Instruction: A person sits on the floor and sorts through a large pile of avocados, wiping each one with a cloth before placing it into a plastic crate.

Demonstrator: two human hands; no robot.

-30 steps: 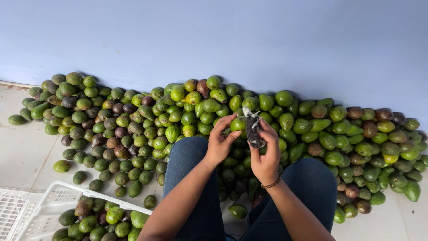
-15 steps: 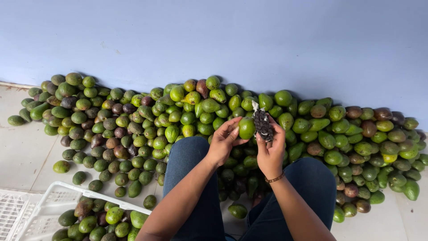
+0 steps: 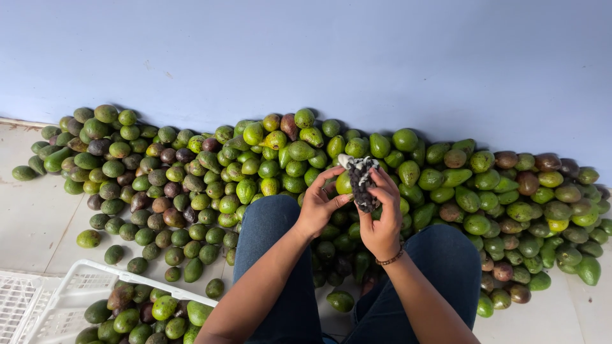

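Head view, looking down past my knees: my left hand [image 3: 319, 205] cups a green avocado [image 3: 344, 183], fingers curled round its near side, thumb toward the fruit's lower edge. My right hand [image 3: 380, 220] is bunched around a dark speckled cloth [image 3: 362, 180], fingers pressed together on it, and the cloth lies against the avocado's right flank, a pale corner poking up above my grip. So both grips are closed: the left on the fruit, the right pinching the rag. A beaded bracelet [image 3: 389, 258] sits on my right wrist.

By my reading, I'm in the wiping step, one fruit held up between my knees and rubbed over with the cloth. How much of the skin is done I can't tell; the cloth hides the far side.

Beyond my grip, the big pile of avocados [image 3: 268, 162] spreads along the blue wall [image 3: 306, 57], green mixed with brownish-purple ones. Down to the left of my left elbow, a white plastic crate [image 3: 70, 290] already holds some fruit on the tiled floor [image 3: 32, 223].

The next move, I judge, calls for turning the avocado in my left fingers so the cloth meets fresh skin, without squeezing hard.
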